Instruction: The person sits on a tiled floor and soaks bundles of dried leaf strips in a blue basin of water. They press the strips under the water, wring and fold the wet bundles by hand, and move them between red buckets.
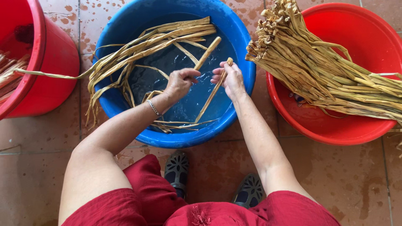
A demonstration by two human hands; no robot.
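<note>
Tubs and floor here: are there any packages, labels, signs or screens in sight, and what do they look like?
None: no package, label, sign or screen shows.
Blue tub: round, centre, holding water and tan strips.
Red tub: round, right, bearing a bundle of tan stalks.
Red bucket: left edge.
Left hand and right hand: each grips a tan strip over the water.

Red garment (201, 209), silver bracelet (153, 108), black shoes (177, 167)
</note>
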